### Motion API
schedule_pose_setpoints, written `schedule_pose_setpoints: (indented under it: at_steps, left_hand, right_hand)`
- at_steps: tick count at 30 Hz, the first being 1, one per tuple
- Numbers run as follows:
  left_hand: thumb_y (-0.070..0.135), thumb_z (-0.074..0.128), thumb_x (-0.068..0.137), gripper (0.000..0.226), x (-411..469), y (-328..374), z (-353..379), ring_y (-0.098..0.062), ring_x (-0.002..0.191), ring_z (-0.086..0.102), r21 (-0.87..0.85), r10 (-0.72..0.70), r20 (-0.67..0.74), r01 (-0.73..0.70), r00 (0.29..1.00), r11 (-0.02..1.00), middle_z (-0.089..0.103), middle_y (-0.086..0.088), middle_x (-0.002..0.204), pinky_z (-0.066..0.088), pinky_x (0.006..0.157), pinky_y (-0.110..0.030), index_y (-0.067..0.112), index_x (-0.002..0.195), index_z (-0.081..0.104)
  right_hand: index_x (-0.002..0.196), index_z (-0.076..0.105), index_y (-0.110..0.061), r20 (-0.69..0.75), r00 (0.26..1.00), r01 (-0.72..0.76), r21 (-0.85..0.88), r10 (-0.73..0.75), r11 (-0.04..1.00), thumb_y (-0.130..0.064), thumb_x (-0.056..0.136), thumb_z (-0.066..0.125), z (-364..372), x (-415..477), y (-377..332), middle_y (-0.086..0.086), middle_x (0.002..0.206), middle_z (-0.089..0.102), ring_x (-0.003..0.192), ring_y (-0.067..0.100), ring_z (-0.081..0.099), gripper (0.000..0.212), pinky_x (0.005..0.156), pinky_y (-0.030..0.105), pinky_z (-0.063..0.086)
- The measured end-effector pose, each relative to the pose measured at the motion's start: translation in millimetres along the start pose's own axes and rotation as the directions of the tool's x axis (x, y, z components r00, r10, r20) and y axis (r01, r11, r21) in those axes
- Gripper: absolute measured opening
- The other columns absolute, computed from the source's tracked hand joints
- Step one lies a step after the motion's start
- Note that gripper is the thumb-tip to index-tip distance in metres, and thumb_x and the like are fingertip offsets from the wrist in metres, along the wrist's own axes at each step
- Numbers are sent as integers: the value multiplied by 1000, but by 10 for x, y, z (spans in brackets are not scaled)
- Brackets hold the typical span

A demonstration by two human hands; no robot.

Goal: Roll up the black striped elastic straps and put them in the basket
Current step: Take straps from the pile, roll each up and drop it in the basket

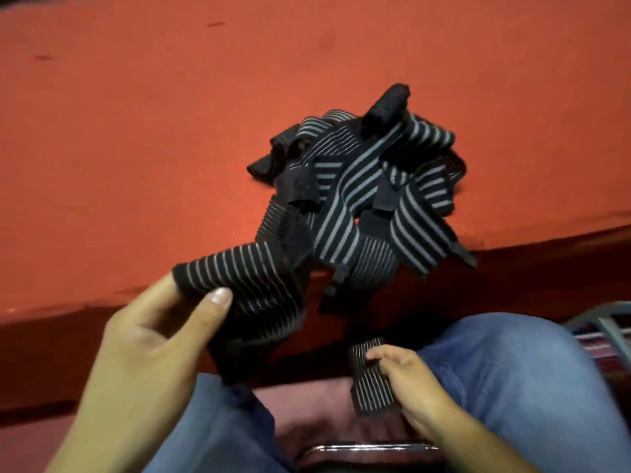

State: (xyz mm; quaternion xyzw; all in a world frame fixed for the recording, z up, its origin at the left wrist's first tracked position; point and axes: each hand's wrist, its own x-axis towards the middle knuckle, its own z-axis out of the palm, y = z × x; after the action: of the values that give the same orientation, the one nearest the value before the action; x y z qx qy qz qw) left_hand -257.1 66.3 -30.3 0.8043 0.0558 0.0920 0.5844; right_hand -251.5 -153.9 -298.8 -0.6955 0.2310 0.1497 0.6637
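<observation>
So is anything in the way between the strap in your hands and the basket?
Only the right knee in jeans lies between the strap, held by the left hand and right hand, and what looks like the basket at the right edge. Lifting over it looks easy; nothing else visible blocks.

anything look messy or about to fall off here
The pile of striped elastic straps is a tangle right at the red table's front edge, with several ends dangling over it; those could slide off. One strap, pinched by the left hand, trails from it.
</observation>
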Motion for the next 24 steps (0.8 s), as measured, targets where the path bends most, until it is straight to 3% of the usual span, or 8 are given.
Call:
schedule_pose_setpoints:
  at_steps: [3,7,10,12,14,17,21,24]
  left_hand:
    - [31,66,79,27,-182,-112,-211,-16,100,76,37,49,-7,-49,999,998,80,6,101,62,85,-43,37,103,79]
    - [34,67,79,29,-319,-199,-325,-22,104,75,-51,48,8,-47,999,998,80,3,104,54,100,-53,36,106,78]
    - [22,67,87,22,-434,-238,-304,-6,97,74,-20,66,23,-66,998,998,80,8,101,60,86,-26,32,101,80]
    - [6,64,93,23,-493,-268,-248,2,88,73,-1,48,61,-48,997,999,80,11,95,55,75,-11,23,99,79]
    - [-5,58,95,24,-553,-265,-136,4,76,73,-43,27,95,-23,995,999,80,12,84,53,65,-6,11,101,75]
    - [-11,53,96,22,-569,-336,36,3,67,72,-152,-12,117,30,993,988,79,8,75,52,57,-7,1,101,71]
    - [-4,60,97,24,-440,-528,206,-2,85,74,-141,25,138,-6,990,990,81,3,93,55,71,-12,13,103,75]
    - [-2,64,95,27,-354,-666,303,-3,98,73,-106,83,241,-59,967,993,80,6,103,54,82,-14,20,107,76]
  right_hand:
    - [77,73,-15,18,1000,5,-53,-4,999,13,96,44,-85,-280,42,-14,51,60,57,0,49,45,57,19,35]
    - [63,70,-21,69,997,24,-66,-19,998,10,95,45,-156,-619,133,-6,54,55,49,4,42,51,49,20,29]
    - [57,67,-24,69,996,61,-30,-58,998,2,90,49,-247,-803,70,-2,58,53,55,7,42,47,55,27,29]
    - [55,65,-24,86,993,86,2,-86,996,-4,84,50,-309,-916,-38,-5,55,49,54,5,39,39,53,23,28]
    - [54,63,-21,126,986,101,80,-110,992,-6,79,50,-346,-1047,-174,-2,54,45,53,8,38,33,50,22,28]
    - [59,64,-18,195,964,162,109,-180,981,-12,69,48,-374,-1181,-408,6,62,47,61,16,41,20,56,31,29]
    - [73,75,-16,182,973,111,178,-143,978,-11,61,45,-455,-1176,-643,16,69,49,57,22,37,32,51,31,24]
    - [86,82,-16,165,969,143,227,-183,963,-9,57,46,-464,-1164,-799,24,84,64,76,30,49,47,60,32,36]
